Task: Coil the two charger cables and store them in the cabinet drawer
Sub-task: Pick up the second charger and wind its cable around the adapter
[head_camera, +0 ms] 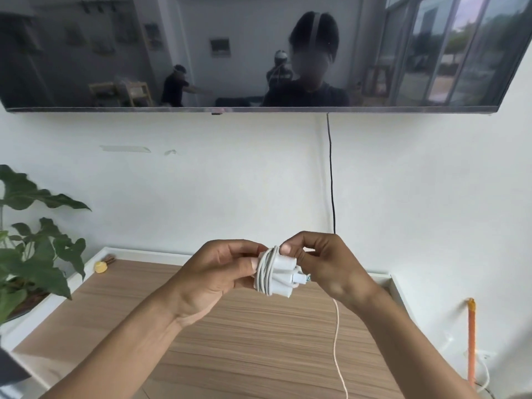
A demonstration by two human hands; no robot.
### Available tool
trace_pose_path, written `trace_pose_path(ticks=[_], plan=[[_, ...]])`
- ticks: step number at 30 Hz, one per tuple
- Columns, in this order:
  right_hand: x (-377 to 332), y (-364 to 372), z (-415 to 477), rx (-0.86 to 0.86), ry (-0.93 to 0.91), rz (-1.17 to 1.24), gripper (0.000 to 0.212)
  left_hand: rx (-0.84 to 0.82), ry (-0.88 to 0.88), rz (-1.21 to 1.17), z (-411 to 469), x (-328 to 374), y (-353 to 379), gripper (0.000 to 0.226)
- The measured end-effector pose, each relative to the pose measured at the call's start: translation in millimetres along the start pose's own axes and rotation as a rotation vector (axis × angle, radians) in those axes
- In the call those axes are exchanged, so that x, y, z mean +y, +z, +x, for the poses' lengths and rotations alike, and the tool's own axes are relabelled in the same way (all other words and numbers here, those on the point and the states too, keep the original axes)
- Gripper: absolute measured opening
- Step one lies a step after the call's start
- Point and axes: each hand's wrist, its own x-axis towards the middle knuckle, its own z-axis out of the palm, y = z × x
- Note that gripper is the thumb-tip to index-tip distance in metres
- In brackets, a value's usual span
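Note:
A white charger cable bundle (275, 273) is held in mid-air above the wooden cabinet top (244, 335). Its cord is wound crosswise around folded lengths, and a plug end pokes out on the right. My left hand (213, 276) grips the bundle from the left, thumb on the winding. My right hand (322, 263) pinches the cable at the bundle's top right. A second, cream-coloured cable (336, 341) hangs down below my right hand and runs off the bottom of the view. No drawer is visible.
A wall-mounted TV (259, 53) hangs above, with a black cord (331, 182) running down the wall. A green plant (34, 254) stands at the left. A small yellow object (100, 266) lies at the cabinet's back left. An orange strip (471, 335) leans at the right.

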Motion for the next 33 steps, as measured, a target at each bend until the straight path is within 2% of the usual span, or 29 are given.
trace_pose_path(ticks=[4,6,8,10,14,17,19,22,27,29,33], plan=[[18,26,-6,0.019,0.021,0.073,0.031,0.078,-0.002,-0.094,3,-1,-1,0.044],[22,42,-13,0.127,-0.014,0.053,0.033,0.144,0.000,-0.137,6,-7,1,0.036],[30,57,-18,0.262,-0.068,0.004,0.025,0.228,0.017,-0.139,11,-13,2,0.024],[38,67,-20,0.314,-0.095,-0.084,0.021,0.332,0.039,-0.049,16,-17,-1,0.017],[40,68,-26,0.301,-0.130,-0.266,0.019,0.455,0.070,0.154,21,-29,-13,0.007],[36,61,-26,0.254,-0.153,-0.450,0.020,0.492,0.104,0.406,21,-38,-20,0.018],[31,53,-27,0.232,-0.177,-0.573,0.021,0.497,0.138,0.546,20,-41,-22,0.017],[20,38,-28,0.226,-0.204,-0.707,0.021,0.447,0.165,0.596,18,-43,-25,0.016],[2,19,-22,0.180,-0.224,-0.761,0.014,0.145,0.128,0.546,8,-41,-25,0.028],[0,16,-20,0.136,-0.200,-0.711,0.013,0.081,0.112,0.508,6,-39,-25,0.029],[-4,7,-16,0.133,-0.118,-0.396,0.011,-0.035,0.048,0.261,0,-30,-27,0.027]])
